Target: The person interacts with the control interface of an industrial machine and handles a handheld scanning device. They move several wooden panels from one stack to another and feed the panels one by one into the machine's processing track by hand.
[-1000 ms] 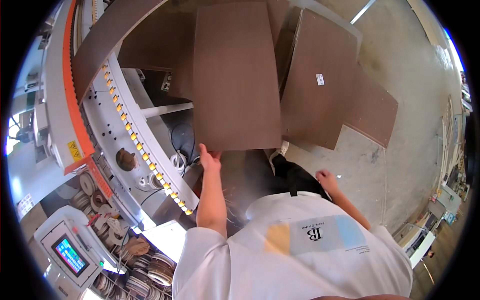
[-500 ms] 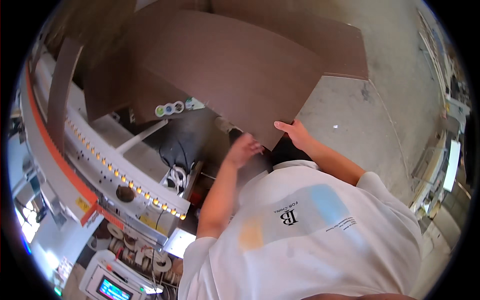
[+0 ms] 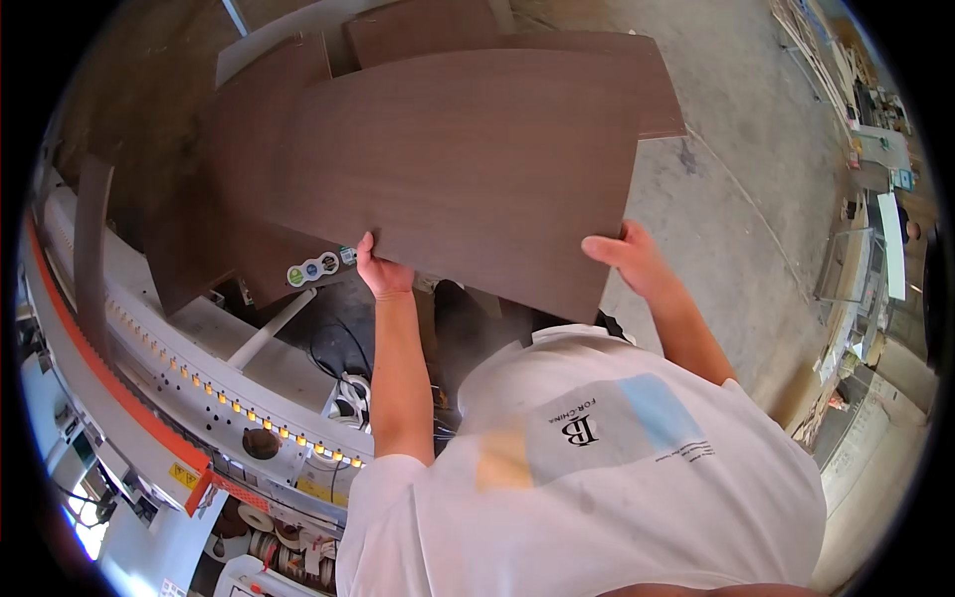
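A large brown wooden panel is held out in front of me, its broad face turned up. My left hand grips its near long edge, with the thumb on top and the fingers hidden beneath. At the panel's right end my right hand is closed on the edge, thumb on the upper face. Beneath and beyond it lie other brown panels, partly covered by the one I hold.
On the left runs a long machine with an orange rail and a row of yellow rollers. A narrow brown strip stands across it. Three round dials or stickers show below the panel. Racks and shelving line the right side.
My left hand has moved forward and left and taken hold of the panel's near edge. The panel has turned and shifted, and my right hand has moved slightly right with it.
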The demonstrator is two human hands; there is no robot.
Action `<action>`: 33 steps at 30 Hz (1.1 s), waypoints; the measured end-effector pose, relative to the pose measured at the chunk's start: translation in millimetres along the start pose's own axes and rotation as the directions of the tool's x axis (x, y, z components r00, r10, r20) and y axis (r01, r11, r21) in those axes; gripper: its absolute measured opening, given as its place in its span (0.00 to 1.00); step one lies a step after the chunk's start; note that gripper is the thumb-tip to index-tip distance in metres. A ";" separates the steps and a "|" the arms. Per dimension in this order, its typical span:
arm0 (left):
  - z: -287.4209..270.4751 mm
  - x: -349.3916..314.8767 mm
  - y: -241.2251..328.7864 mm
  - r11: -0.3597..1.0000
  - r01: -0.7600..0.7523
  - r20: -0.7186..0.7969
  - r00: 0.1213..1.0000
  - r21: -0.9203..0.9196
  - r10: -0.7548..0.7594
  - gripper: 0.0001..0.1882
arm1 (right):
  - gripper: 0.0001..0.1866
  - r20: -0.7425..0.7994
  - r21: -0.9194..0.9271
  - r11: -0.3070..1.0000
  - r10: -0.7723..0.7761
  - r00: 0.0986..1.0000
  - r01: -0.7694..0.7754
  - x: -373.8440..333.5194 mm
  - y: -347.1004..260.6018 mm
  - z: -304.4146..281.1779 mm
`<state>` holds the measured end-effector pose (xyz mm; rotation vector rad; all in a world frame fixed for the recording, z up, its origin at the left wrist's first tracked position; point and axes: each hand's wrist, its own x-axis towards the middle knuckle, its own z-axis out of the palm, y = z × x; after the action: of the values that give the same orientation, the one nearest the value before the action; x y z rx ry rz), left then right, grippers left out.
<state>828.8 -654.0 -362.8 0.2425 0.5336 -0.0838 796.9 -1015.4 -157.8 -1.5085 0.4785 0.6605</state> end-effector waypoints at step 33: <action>-92.1 -292.6 -9.2 0.656 -0.751 -0.519 0.591 -0.073 0.618 0.19 | 0.36 0.420 -0.299 0.949 0.036 0.907 0.101 151.6 80.5 173.8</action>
<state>530.9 -635.1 -291.4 0.1693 0.8798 0.8555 836.7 -831.9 -314.0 -1.6061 0.0119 1.0449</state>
